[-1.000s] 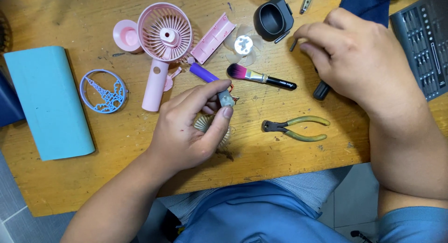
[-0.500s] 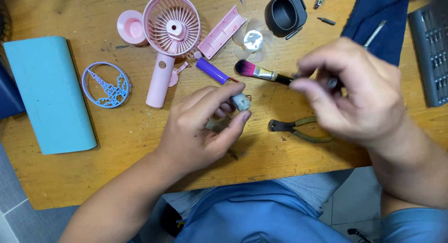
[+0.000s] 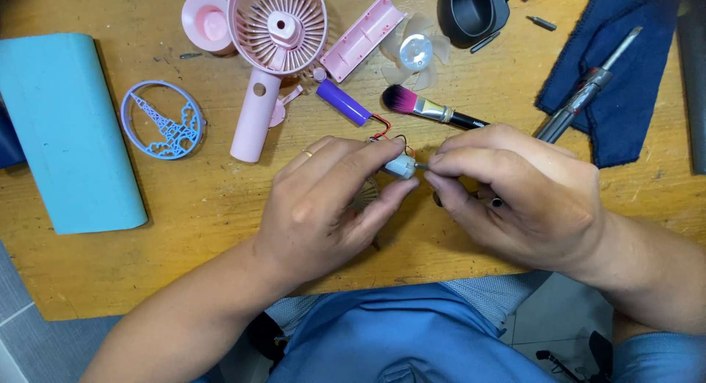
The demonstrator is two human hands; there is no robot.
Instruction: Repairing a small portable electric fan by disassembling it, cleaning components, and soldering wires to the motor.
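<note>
The motor (image 3: 401,166) is pinched over the table (image 3: 220,206) by the left hand (image 3: 323,206); the right hand (image 3: 515,195), moved from the brush (image 3: 430,109), now pinches its shaft.

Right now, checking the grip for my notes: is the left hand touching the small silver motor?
Touching. The head view shows the left hand pinching the small silver motor between thumb and forefinger, with no gap visible.
</note>
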